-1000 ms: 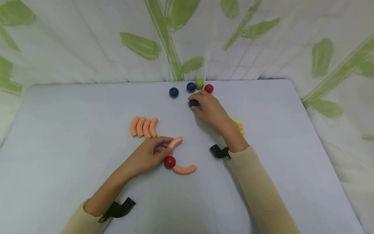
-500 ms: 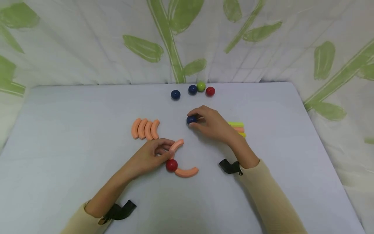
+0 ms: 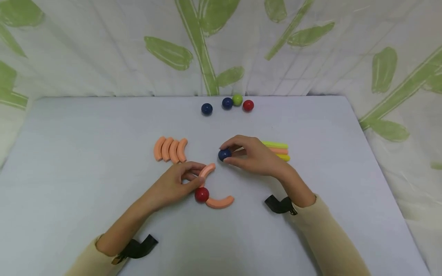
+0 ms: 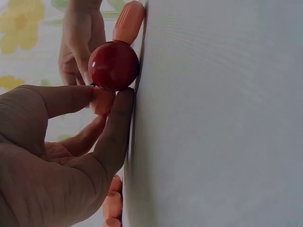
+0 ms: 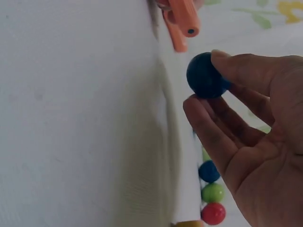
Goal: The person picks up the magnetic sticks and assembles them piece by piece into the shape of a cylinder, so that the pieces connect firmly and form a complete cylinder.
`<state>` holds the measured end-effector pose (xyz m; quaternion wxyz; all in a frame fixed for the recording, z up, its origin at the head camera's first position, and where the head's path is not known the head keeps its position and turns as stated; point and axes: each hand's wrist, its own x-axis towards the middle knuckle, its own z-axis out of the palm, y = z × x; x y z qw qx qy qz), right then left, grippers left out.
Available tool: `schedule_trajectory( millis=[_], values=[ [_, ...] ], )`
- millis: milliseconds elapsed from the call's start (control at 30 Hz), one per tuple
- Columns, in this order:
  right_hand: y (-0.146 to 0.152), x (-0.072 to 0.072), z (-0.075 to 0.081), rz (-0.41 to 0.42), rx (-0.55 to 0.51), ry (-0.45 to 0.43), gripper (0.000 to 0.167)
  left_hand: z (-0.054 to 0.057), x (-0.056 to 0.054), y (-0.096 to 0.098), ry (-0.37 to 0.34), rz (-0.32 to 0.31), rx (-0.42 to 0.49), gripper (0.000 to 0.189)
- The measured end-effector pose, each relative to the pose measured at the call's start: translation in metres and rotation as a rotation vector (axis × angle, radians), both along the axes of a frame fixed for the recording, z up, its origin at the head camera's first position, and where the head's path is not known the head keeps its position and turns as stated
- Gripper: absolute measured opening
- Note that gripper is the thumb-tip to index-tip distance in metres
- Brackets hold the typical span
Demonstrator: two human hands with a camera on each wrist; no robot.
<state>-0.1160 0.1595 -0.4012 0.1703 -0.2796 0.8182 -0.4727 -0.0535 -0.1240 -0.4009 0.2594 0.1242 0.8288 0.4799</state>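
Note:
My left hand (image 3: 177, 184) pinches a curved orange stick (image 3: 208, 168) between thumb and fingers, near the middle of the table. A red ball (image 3: 202, 194) joins its lower end, and a second curved orange stick (image 3: 220, 202) runs from that ball to the right. In the right wrist view, the held stick's free end (image 5: 190, 31) shows a small dark dot. My right hand (image 3: 255, 155) holds a dark blue ball (image 3: 224, 155) by thumb and fingertips, up and to the right of the held stick. The left wrist view shows the red ball (image 4: 113, 66) right at the left fingertips.
Several curved orange sticks (image 3: 170, 149) lie side by side left of centre. At the back edge sit two blue balls (image 3: 206, 109), a green ball (image 3: 237, 100) and a red ball (image 3: 248, 105). Straight yellow and orange sticks (image 3: 279, 151) lie partly behind my right hand.
My right hand has brought the blue ball from near the back balls toward me, close to the held stick. My left hand has stayed in place with its stick.

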Motion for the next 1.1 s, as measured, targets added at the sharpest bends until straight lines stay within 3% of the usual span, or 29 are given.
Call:
schedule_trajectory(
  millis=[233, 433, 733, 1100],
  values=[
    [-0.005, 0.0, -0.001, 0.045, 0.064, -0.068, 0.028, 0.001, 0.0, 0.002, 0.024, 0.021, -0.037, 0.048],
    [-0.007, 0.003, -0.003, 0.054, 0.077, -0.07, 0.029, 0.001, 0.003, 0.0, 0.002, 0.016, -0.026, 0.043],
    [-0.013, 0.007, -0.001, 0.091, 0.027, -0.077, 0.028, 0.003, 0.003, -0.002, 0.019, 0.001, -0.011, 0.043],
    [-0.013, 0.008, -0.003, 0.089, 0.009, -0.089, 0.03, -0.002, 0.001, -0.001, 0.014, 0.002, 0.006, 0.04]
  ],
)
